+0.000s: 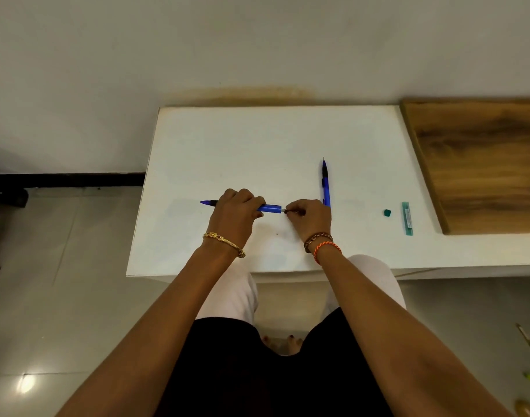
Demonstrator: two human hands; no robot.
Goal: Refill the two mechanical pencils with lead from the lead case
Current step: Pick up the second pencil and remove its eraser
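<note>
White worktop (pixel 257 139), wide bare area across its far half and left side; near edge runs just past the wrists, left edge drops to tiled floor. Wood board (pixel 480 164) overlaps the right end, cut off by the frame. Left hand (pixel 236 215) grip clamped around a blue mechanical pencil (pixel 269 208), held level just above the worktop, tip pointing left, barrel mostly hidden by the fingers. Right hand (pixel 310 216) grip pinched together at that pencil's metal back end; whatever it pinches is too small to make out. Second blue pencil (pixel 325 183) lies on the worktop just behind the right hand, tip pointing away, lower end hidden by the knuckles. Teal lead case (pixel 407 218) lies near the right, close to the board's edge, with its small teal cap (pixel 387 212) just left of it, apart.
</note>
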